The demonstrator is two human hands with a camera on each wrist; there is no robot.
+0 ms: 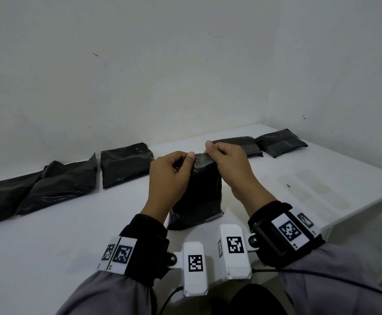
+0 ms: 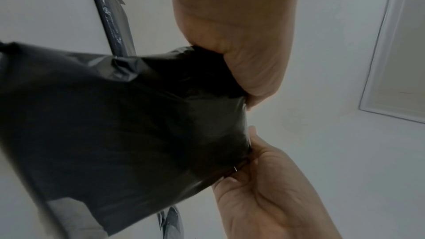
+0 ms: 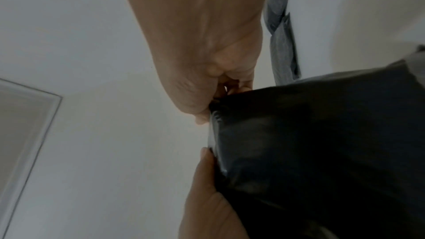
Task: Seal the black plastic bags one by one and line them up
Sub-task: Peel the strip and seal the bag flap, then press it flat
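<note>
Head view: filled black plastic bag [image 1: 197, 192] stands upright on the white table [image 1: 72, 235], near centre. Left hand [image 1: 169, 178] and right hand [image 1: 228, 164] both pinch its top edge. Two flat black bags [image 1: 262, 144] lie in a row far right, likely sealed; three looser black bags [image 1: 67, 178] lie far left, probably still to do.

Left wrist view: both hands grip the bag's mouth, film bunched.

Right wrist view: same pinch along the top fold. Judged under halfway.
</note>
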